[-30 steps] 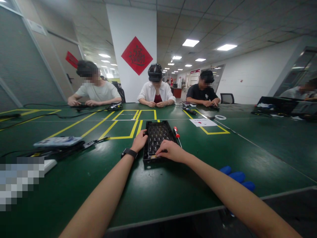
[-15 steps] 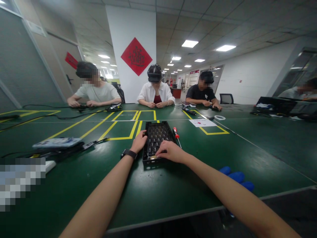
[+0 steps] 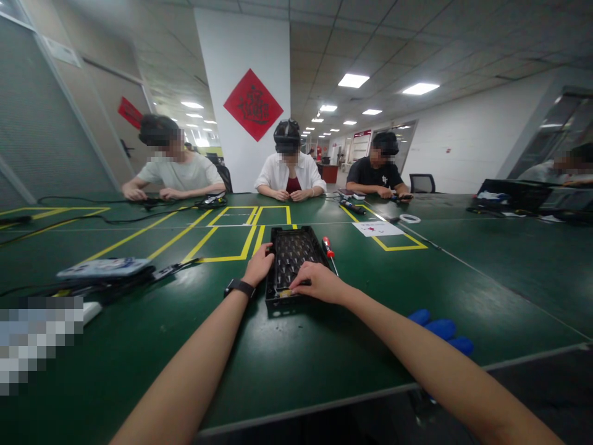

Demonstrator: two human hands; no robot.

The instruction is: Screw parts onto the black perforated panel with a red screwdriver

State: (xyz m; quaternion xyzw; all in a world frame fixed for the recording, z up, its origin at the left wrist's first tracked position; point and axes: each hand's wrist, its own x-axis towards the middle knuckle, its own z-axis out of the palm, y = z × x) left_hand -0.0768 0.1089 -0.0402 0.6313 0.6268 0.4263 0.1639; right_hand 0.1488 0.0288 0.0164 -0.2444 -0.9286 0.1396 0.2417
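Observation:
A black plastic case (image 3: 294, 259), open at the top and full of rows of small dark posts or holes, lies on the green table in front of me. My left hand (image 3: 259, 264) is closed on its left wall, fingers over the rim. At the near end, the fingertips of my right hand (image 3: 315, 282) pinch a small yellowish piece (image 3: 285, 293) inside the case. The fingers partly cover that piece, and its kind is unclear. A red-handled screwdriver (image 3: 328, 248) lies just right of the case, its shaft pointing toward me.
Blue rounded objects (image 3: 442, 329) lie near the front edge, partly behind my right forearm. To the left are a light-blue flat device (image 3: 104, 268) and cables. Farther off are a printed white sheet (image 3: 377, 229), a white ring (image 3: 410, 219) and several people seated around the table.
The yellowish piece shows more of its surface at the near end of the case. Both hands keep nearly the same place. The right-hand co-worker's hands have shifted slightly.

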